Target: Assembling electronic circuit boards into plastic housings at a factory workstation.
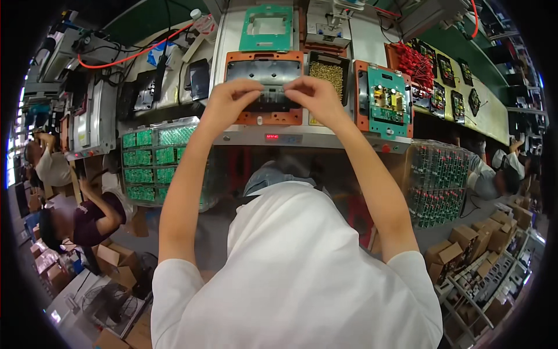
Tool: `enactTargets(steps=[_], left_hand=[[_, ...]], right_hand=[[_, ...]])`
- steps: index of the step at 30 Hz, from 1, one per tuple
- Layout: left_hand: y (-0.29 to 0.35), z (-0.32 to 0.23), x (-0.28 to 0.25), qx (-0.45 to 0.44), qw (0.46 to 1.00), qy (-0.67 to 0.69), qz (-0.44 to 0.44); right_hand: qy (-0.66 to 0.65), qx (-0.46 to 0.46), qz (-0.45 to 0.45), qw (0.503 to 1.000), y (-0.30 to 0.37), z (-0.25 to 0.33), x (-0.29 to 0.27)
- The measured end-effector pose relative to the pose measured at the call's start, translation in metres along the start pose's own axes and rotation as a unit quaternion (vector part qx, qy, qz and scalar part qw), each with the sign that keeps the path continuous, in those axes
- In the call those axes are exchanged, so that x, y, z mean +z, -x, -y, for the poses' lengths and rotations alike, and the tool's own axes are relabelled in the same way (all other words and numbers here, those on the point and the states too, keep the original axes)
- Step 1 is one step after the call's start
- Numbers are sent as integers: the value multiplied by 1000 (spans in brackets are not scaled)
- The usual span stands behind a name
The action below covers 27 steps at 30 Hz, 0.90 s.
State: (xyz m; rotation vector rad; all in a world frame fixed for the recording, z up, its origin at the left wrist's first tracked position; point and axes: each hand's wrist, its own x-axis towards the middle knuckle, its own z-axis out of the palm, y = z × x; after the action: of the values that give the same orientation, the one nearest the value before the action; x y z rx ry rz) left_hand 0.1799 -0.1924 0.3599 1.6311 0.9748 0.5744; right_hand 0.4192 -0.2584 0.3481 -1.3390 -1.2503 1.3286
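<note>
1. Nearest: white shirt [296,273] and two bare forearms running up from the lower edge, converging toward the bench.
2. Left hand [228,100] and right hand [317,96] raised side by side, fingers curled, each pinching one end of a small dark plate [273,93]; both closed on it, neither nearer than the other.
3. Plate held with its long axis left to right, spanning between the two hands, directly over the orange fixture [264,87] with a grey panel inside; touching the fixture or just above it, cannot tell.
4. Beside the fixture to the right: black tray of small brass parts [329,72], then a green circuit board [388,102] in a second orange frame.
5. Left and lower: stacked clear trays of green boards [152,163].
6. Farther back: green frame [267,28] lying on the bench; red cable [133,55] across the upper left.
7. At the edges: other people seated at work, left and right, apart from these hands.
</note>
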Motion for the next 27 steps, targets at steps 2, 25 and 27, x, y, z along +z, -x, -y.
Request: enactTargets(steps=[2,25,27], left_hand=[[-10,10,-4,37,997,-63,11],[38,-10,18,-138,930,337,-54],[36,-11,15,-165,911,378,-29]], right_hand=[[63,-18,-4,998,-9,-4,2],[-71,8,-242,968,-111,20,-32],[-96,-41,-189,977,-71,14,-43]])
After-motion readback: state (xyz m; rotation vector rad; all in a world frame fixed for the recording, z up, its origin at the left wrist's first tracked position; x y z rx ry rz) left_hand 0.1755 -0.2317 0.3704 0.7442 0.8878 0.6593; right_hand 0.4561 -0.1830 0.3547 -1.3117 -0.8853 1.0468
